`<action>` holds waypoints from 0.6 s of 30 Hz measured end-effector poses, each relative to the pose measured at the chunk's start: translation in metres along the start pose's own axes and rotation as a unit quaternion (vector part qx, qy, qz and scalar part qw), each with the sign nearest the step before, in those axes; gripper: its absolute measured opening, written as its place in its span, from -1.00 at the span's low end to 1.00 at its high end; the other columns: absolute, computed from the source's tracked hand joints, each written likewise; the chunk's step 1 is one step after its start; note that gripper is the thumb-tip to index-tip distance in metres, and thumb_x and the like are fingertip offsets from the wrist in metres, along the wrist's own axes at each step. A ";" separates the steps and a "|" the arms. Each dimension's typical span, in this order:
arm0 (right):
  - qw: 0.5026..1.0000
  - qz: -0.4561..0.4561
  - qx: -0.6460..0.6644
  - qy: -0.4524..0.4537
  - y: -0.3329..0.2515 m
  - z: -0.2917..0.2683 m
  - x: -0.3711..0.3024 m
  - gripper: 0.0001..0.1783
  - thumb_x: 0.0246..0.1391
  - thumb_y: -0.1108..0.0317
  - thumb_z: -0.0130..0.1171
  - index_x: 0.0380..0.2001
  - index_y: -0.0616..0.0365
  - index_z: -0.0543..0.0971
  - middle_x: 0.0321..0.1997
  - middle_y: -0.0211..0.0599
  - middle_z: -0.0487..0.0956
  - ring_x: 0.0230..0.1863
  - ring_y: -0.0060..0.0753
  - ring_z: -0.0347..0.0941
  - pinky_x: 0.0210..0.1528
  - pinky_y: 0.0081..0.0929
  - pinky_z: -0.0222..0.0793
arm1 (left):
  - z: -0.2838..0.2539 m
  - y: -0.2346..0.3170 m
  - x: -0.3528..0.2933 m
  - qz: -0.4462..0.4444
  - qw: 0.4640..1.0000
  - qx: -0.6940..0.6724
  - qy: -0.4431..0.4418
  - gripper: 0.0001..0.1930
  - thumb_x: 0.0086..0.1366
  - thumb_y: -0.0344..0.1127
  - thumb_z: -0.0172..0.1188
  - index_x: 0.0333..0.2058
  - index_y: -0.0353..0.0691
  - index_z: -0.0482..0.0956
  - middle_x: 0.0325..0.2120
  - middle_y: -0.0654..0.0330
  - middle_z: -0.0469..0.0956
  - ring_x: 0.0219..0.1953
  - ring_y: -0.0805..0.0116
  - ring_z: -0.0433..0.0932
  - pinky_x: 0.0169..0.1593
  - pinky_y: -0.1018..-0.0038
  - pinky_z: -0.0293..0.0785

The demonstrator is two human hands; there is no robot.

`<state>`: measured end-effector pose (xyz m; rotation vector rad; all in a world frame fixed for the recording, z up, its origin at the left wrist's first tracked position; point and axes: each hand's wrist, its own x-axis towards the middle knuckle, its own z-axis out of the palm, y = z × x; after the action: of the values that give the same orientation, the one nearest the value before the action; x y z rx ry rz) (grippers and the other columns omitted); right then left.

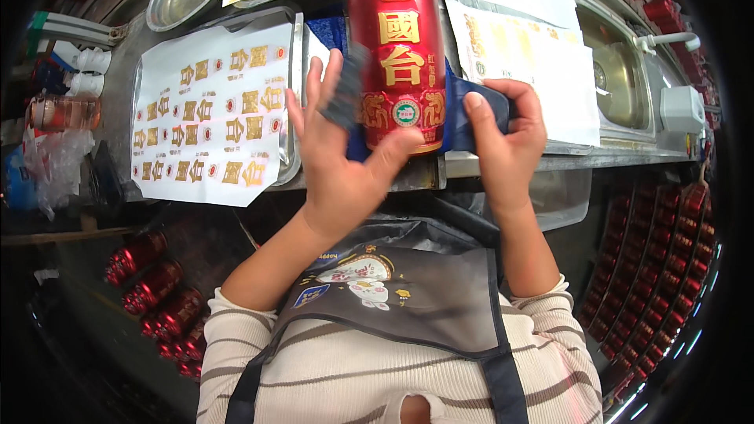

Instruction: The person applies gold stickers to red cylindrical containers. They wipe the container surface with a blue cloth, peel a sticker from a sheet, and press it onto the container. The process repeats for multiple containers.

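A red bottle (pixel 397 59) is seen between the two hands, over a blue pad (pixel 458 122) near the near edge of the table (pixel 416 178); its long axis runs near to far, with the neck at the far end and the base toward the wearer. The left hand (pixel 334 157) is the nearer one: it is spread at the bottle's left side, fingers extended, its thumb laid across the lower front, apparently in contact. A blurred dark band (pixel 345 90) crosses its fingers; whether it is worn or held cannot be told. The right hand (pixel 510 129) is placed just right of the base, curled, with a dark flat piece (pixel 499 104) pinched between thumb and fingers. Whether that piece is joined to the pad cannot be told.
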<state>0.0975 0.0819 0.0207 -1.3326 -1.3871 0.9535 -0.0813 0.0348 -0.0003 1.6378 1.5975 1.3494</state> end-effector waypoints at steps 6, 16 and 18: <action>0.971 -0.215 -0.100 0.011 -0.004 0.004 -0.020 -0.75 0.01 0.55 0.39 -0.19 0.19 0.62 -0.32 -0.35 0.59 -0.37 -0.60 0.46 -0.35 -0.66 0.38 | 0.005 -0.003 -0.035 0.089 0.973 0.213 -0.024 -0.60 0.25 0.11 0.23 -0.24 -0.11 0.76 0.37 -0.36 0.02 0.41 -0.46 -0.10 0.29 -0.40 -0.48; 0.944 -0.273 -0.155 -0.102 -0.037 0.024 -0.016 -0.74 -0.09 0.52 0.41 -0.25 0.20 0.65 -0.40 -0.28 0.63 -0.43 -0.37 0.53 -0.38 -0.50 0.43 | -0.002 -0.015 -0.058 0.045 0.984 0.170 0.011 -0.55 0.16 -0.10 0.37 -0.22 -0.48 0.63 0.37 -0.35 0.01 0.43 -0.39 -0.09 0.32 -0.36 -0.44; 0.979 -0.159 -0.126 -0.029 -0.029 0.021 -0.011 -0.80 0.02 0.48 0.36 -0.24 0.21 0.61 -0.41 -0.34 0.61 -0.44 -0.52 0.50 -0.37 -0.57 0.43 | -0.012 -0.018 -0.052 0.041 0.988 0.152 0.005 -0.45 0.12 -0.09 0.41 -0.08 -0.46 0.59 0.38 -0.31 0.02 0.43 -0.34 -0.07 0.34 -0.33 -0.42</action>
<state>0.0698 0.0697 0.0422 -1.2216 -1.7487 0.6207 -0.0908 -0.0136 -0.0268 1.8922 1.8316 1.1979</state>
